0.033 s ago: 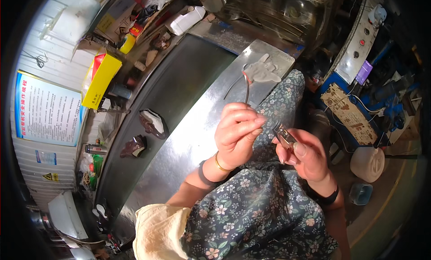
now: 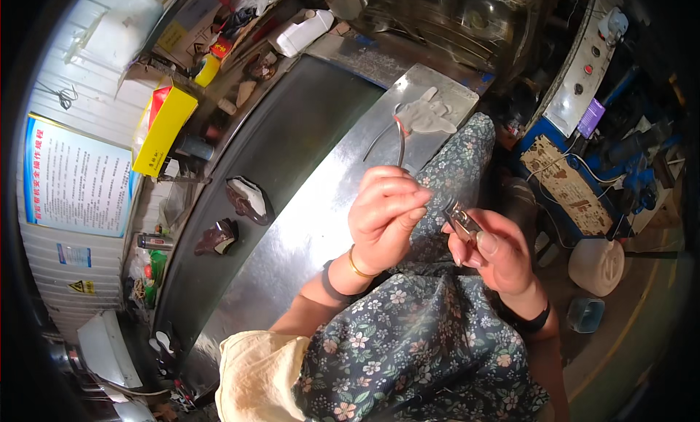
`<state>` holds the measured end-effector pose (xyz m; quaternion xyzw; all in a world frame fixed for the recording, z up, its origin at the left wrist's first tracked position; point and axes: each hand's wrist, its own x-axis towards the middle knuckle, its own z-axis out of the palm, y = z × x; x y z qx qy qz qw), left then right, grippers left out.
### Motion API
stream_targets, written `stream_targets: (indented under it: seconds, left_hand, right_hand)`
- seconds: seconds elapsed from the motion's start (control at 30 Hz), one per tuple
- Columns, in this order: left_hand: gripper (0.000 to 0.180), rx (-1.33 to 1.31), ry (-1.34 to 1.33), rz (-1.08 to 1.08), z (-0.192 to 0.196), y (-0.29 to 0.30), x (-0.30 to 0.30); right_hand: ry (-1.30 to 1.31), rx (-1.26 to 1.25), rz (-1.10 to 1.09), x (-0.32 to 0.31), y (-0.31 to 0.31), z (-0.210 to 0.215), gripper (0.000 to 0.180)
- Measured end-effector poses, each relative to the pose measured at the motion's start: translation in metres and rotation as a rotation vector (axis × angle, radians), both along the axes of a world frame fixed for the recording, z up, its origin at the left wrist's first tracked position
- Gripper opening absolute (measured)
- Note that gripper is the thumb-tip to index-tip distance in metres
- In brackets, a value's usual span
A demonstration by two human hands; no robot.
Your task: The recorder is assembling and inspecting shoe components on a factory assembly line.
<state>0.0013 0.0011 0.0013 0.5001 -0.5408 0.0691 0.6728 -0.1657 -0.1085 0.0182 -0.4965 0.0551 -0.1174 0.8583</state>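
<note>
My right hand (image 2: 499, 254) holds a small shiny metal piece (image 2: 461, 219) between thumb and fingers. It resembles nail clippers, with a dark end towards my left hand. My left hand (image 2: 388, 221) is raised beside it, thumb and forefinger pinched together; anything between them is too small to make out. Just above the left hand, a thin, dark, curved two-armed tool (image 2: 402, 141) with a reddish part shows against the metal tabletop (image 2: 321, 181). Its lower end is hidden behind that hand. A grey cloth or glove (image 2: 426, 114) lies by the tool.
Two glossy dark-red shoe pieces (image 2: 248, 201) sit on the dark belt (image 2: 292, 130) at the left. Beyond it stand a yellow box (image 2: 165, 130) and a white jug (image 2: 305, 33). To the right are a panel with buttons (image 2: 583, 75) and a white tub (image 2: 596, 267).
</note>
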Motion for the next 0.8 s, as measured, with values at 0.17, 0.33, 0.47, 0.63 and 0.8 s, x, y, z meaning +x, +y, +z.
stream_targets:
  seconds: [0.17,0.33,0.47,0.63,0.8]
  left_hand:
    - [0.005,0.292,0.595,-0.527,0.009,0.009,0.009]
    - [0.013,0.437,0.880,-0.610,0.019,0.015,0.008]
    - [0.008,0.453,0.860,-0.621,0.016,0.016,0.013]
    - [0.010,0.416,0.870,-0.560,0.017,0.015,0.012]
    - [0.012,0.382,0.902,-0.553,0.011,0.015,0.014]
  right_hand:
    - [0.014,0.009,0.021,-0.005,-0.008,0.002,0.037]
    - [0.072,-0.140,0.049,-0.001,-0.011,0.003,0.038]
    - [0.103,-0.149,0.044,0.001,-0.011,0.002,0.037]
    - [0.127,-0.119,-0.051,0.002,-0.010,-0.003,0.038]
    - [0.128,-0.109,-0.053,0.006,-0.010,-0.004,0.037]
